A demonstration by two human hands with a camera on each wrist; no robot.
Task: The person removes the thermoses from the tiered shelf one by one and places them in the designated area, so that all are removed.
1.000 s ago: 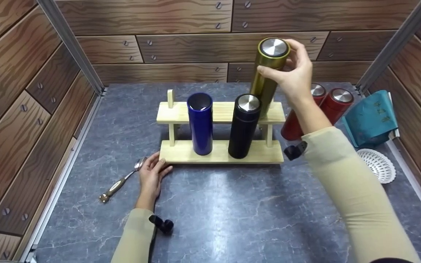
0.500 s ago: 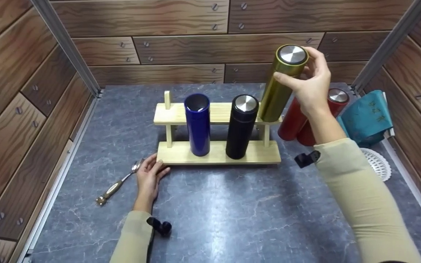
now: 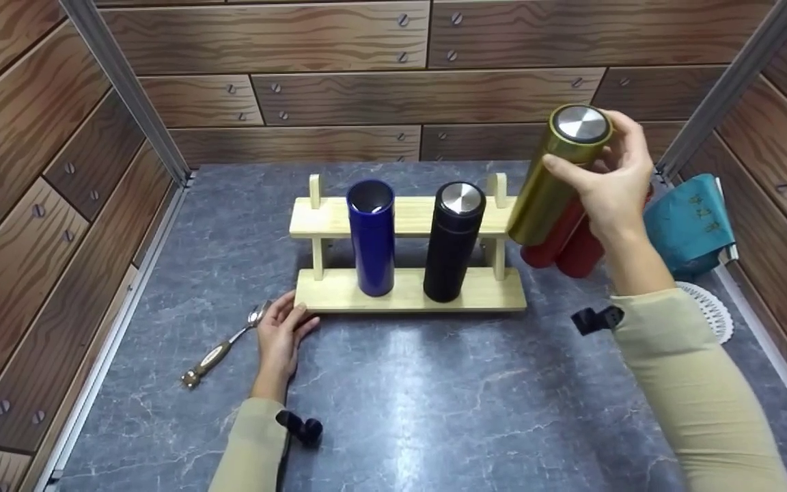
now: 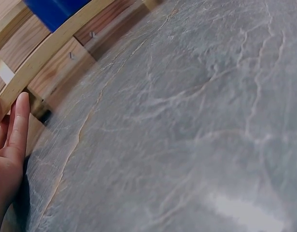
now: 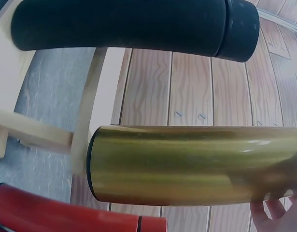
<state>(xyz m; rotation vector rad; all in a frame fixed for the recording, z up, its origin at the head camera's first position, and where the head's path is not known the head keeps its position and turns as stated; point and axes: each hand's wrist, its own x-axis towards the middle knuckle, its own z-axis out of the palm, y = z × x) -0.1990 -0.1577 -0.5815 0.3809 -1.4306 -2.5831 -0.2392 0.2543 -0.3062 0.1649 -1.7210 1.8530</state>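
My right hand [image 3: 617,191] grips a gold thermos flask [image 3: 549,195] near its silver-topped lid. The flask tilts slightly, with its base beside the right end of a two-tier wooden rack [image 3: 346,301]. In the right wrist view, the gold flask [image 5: 187,164] spans the middle, with fingertips at its lid end. My left hand [image 3: 279,345] holds the rack's front left corner between thumb and fingers; the left wrist view shows fingers [image 4: 20,125] against the underside of the board. A blue flask [image 3: 374,253] and a black flask [image 3: 449,253] stand on the lower shelf.
Two red flasks [image 3: 578,256] stand right of the rack, partly hidden by the gold one. Farther right are a teal pouch [image 3: 691,225] and a white woven basket [image 3: 714,314]. A spoon-like utensil [image 3: 214,354] lies left of my left hand. Wood-patterned walls enclose the table.
My right hand has carried the gold flask from above the upper shelf's right end toward the right and lower. The left hand stays at the rack corner.
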